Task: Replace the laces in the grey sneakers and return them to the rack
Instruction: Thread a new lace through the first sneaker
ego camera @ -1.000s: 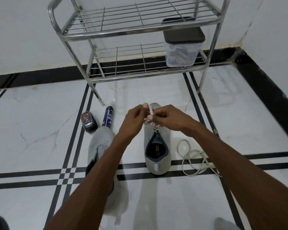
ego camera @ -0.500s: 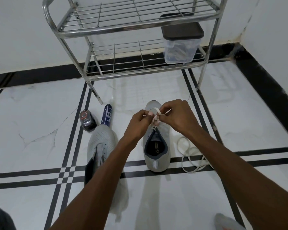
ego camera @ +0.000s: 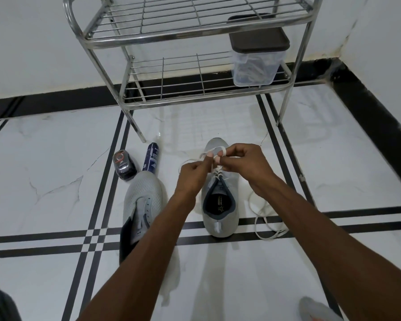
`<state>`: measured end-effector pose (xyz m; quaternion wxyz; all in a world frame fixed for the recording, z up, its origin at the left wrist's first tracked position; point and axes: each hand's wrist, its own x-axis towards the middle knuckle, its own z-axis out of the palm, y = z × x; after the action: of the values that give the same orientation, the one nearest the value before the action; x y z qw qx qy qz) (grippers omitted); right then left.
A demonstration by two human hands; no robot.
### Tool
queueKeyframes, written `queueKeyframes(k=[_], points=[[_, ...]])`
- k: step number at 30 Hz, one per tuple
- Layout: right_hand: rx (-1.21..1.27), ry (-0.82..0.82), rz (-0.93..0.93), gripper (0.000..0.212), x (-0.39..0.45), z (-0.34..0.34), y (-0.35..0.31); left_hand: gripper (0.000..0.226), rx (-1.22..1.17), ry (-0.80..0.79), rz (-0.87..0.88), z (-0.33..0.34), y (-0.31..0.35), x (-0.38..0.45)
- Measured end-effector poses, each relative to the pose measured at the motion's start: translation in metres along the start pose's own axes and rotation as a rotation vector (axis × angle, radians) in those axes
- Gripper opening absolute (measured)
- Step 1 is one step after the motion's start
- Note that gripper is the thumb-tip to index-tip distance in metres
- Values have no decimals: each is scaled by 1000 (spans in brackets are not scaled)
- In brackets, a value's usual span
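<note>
White marble floor (ego camera: 44, 158), black inlay lines, white walls (ego camera: 21, 42).

On the white marble floor (ego camera: 56, 158) crossed by black stripes you have a dark blue spray can (ego camera: 151, 158) lying beside a small black polish container (ego camera: 124, 166) with a red-ringed top. A clear plastic container (ego camera: 255, 66) with a dark brown lid (ego camera: 259, 39) holds pale tangled contents. A black skirting band (ego camera: 56, 101) runs along the white wall (ego camera: 21, 42).
</note>
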<state>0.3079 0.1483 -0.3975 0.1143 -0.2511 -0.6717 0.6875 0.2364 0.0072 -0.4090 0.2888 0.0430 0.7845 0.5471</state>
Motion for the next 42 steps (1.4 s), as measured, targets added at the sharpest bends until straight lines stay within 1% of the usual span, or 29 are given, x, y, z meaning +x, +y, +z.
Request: queueKeyframes(k=[2, 3, 4, 5, 7, 8, 9, 10, 12, 14, 16, 17, 19, 21, 22, 25, 27, 30, 32, 34, 36, 37, 39, 42], points=[[8, -30, 10, 17, -2, -1, -3, 34, -192, -48, -60, 3, 4, 0], [-7, -37, 19, 19, -2, -2, -4, 27, -252, -24, -53, 2, 2, 2], [-33, -23, 36, 19, -2, -5, -2, 21, -285, 31, -46, 1, -1, 3], [-61, 19, 64, 18, -1, -9, 1, 19, -297, 120, -42, -1, -6, 4], [-90, 177, 181, 22, -2, -23, 13, 25, -355, 333, -92, -5, -21, 5], [-86, 239, 251, 22, -3, -30, 21, 28, -416, 414, -131, -5, -28, 2], [-72, 261, 308, 21, -7, -34, 27, 30, -454, 462, -167, -5, -36, -1], [-46, 253, 342, 19, -11, -34, 32, 31, -467, 473, -198, -3, -42, -4], [28, 200, 341, 19, -16, -27, 40, 34, -445, 370, -229, 4, -53, -4], [91, 122, 307, 23, -20, -17, 41, 42, -410, 242, -210, 11, -55, -3], [83, 62, 253, 21, -22, -10, 42, 49, -349, 182, -170, 14, -52, -2], [37, 56, 216, 19, -23, -8, 44, 47, -309, 171, -150, 15, -52, -2], [-59, 73, 153, 14, -22, -7, 48, 35, -257, 158, -120, 16, -51, -4], [-106, 86, 135, 15, -20, -6, 48, 27, -232, 168, -86, 16, -53, -3], [-120, 94, 142, 16, -19, -5, 48, 27, -199, 191, -49, 15, -55, -1], [-120, 119, 195, 15, -18, -4, 47, 31, 48, 258, 85, 13, -58, 2], [-86, 154, 238, 14, -17, -2, 50, 30, 112, 285, 110, 13, -57, 1], [3, 211, 294, 12, -16, 2, 57, 26, 114, 314, 124, 15, -54, -3], [50, 244, 333, 17, -16, 6, 59, 25, 109, 329, 111, 17, -56, -3], [103, 266, 368, 20, -16, 8, 59, 25, 30, 306, 66, 17, -59, -1], [126, 245, 379, 17, -18, 7, 55, 30, -67, 269, 16, 13, -64, 5], [122, 225, 364, 13, -18, 5, 53, 29, -124, 245, -5, 11, -62, 7], [107, 185, 299, 7, -18, -1, 46, 20, -234, 210, -16, 7, -54, 5], [89, 146, 220, 18, -13, -7, 24, 21, -223, 206, 46, 2, -37, 3]])
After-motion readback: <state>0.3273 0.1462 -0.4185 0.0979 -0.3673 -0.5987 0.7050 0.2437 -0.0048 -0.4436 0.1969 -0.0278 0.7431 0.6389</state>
